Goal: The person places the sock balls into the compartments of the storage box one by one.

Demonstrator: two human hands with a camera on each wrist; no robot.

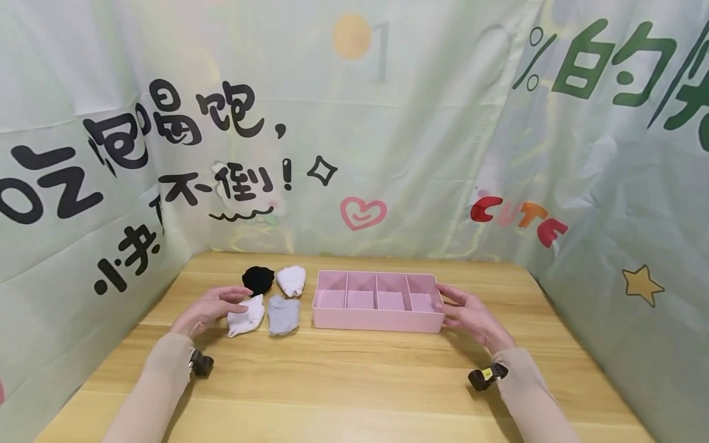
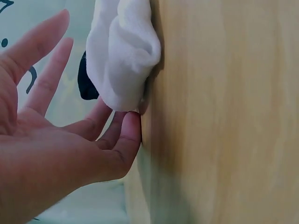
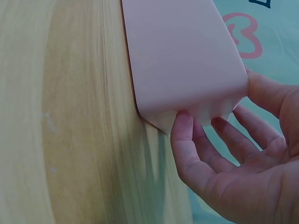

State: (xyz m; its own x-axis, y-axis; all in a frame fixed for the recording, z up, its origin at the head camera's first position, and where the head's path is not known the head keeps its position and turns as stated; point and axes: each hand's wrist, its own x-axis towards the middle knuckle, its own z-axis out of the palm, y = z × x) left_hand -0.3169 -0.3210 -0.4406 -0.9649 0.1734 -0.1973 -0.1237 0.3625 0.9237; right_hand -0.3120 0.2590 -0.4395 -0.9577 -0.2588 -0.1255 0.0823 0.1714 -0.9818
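Observation:
A folded white sock (image 1: 246,316) lies on the table beside my left hand (image 1: 213,307), whose fingers are spread loosely around its left side. In the left wrist view, fingertips (image 2: 132,123) are right at the end of this white sock (image 2: 126,56). Just behind it is a black rolled sock (image 1: 258,280); a grey folded sock (image 1: 284,315) and a second white sock (image 1: 291,281) lie to the right. My right hand (image 1: 471,315) rests its fingertips against the right end of a pink divided box (image 1: 376,320), also seen from the side in the right wrist view.
The box has several open-topped compartments in a row, split by thin dividers (image 1: 376,292). It sits on the wooden table (image 1: 332,387), right of the socks. Printed cloth (image 1: 421,154) hangs behind the table and along both sides.

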